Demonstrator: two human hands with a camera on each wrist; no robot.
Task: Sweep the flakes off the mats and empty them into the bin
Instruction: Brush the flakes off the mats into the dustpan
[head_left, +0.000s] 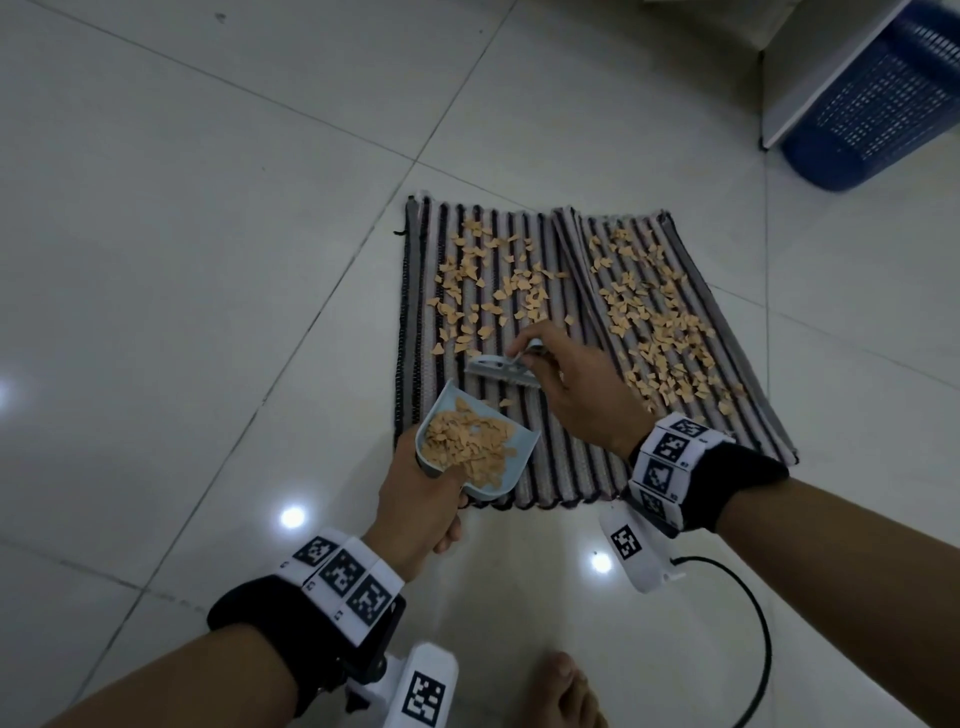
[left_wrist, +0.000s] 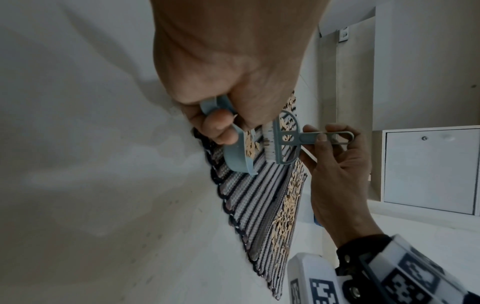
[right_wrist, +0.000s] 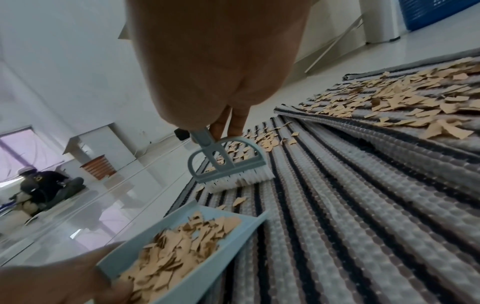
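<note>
Two striped mats (head_left: 566, 452) lie side by side on the tiled floor, the right one overlapping the left. Tan flakes (head_left: 488, 291) are scattered over both. My left hand (head_left: 421, 499) grips the handle of a light blue dustpan (head_left: 441, 410), which holds a heap of flakes and is tilted up at the left mat's near edge. My right hand (head_left: 566, 384) grips the handle of a small blue brush (head_left: 501, 371), its white bristles (right_wrist: 241, 180) down on the left mat just beyond the pan's lip. A few flakes lie between brush and dustpan (right_wrist: 187, 267).
A blue mesh bin (head_left: 883, 98) stands at the far right beside a white cabinet (head_left: 821, 67). A black cable (head_left: 753, 639) loops on the floor near my right wrist. My bare foot (head_left: 566, 691) is at the bottom edge. A seated person (right_wrist: 46, 187) is far off.
</note>
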